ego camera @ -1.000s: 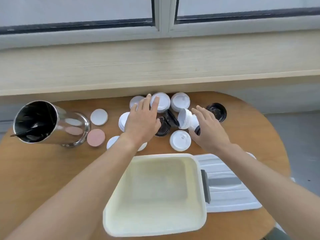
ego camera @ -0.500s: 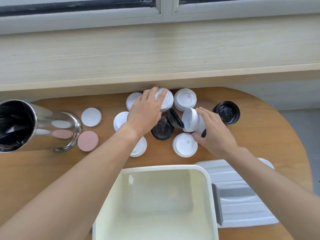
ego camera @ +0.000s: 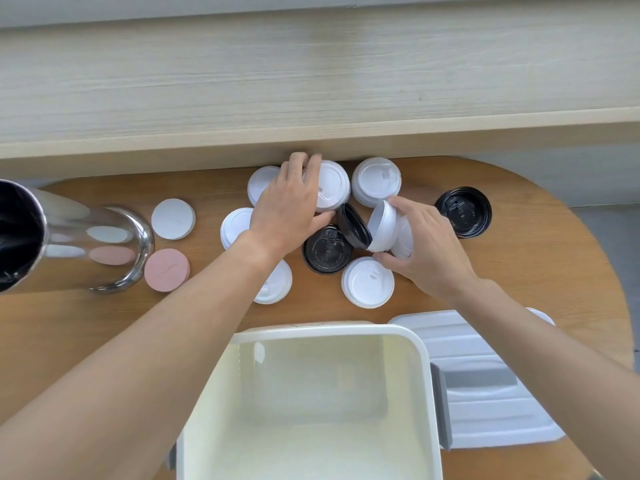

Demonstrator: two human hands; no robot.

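Fingers and thumb of the left hand (ego camera: pixel 291 209) are pinching, it seems, a white lid (ego camera: pixel 334 188) at twelve o'clock of the cluster. The right hand (ego camera: pixel 427 245) is gripping upright lids (ego camera: pixel 382 223) on edge, likely so they nest together. An open bin (ego camera: pixel 426 362) is sitting at six o'clock on the wooden tabletop (ego camera: pixel 540 271), under a pale sill (ego camera: pixel 311 81).

Cup lids (ego camera: pixel 367 282) clustered at tabletop (ego camera: pixel 519 271) rear; pitcher (ego camera: pixel 86 237) far left; tub (ego camera: pixel 311 332) in front; tub cover (ego camera: pixel 485 410) right of it.
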